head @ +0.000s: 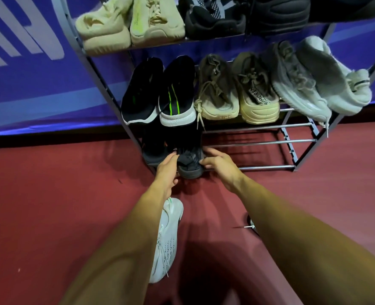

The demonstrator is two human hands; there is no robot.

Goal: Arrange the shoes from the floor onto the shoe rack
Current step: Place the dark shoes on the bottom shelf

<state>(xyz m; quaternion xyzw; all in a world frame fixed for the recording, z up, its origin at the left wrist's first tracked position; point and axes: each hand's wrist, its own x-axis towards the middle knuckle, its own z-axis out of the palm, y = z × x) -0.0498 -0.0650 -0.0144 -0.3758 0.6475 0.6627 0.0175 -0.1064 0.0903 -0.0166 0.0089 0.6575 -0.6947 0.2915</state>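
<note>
Left hand [167, 170] and right hand [220, 165] grip a black shoe [190, 164] low on the shoe rack [259, 143].

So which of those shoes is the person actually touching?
The dark grey shoe on the lowest tier of the rack: the left hand and right hand hold its sides.

The floor [50, 205] under me is dark red and smooth, with shadows near me. At the far left stands a blue wall [28, 91] with big pale stripes [19, 29].
</note>
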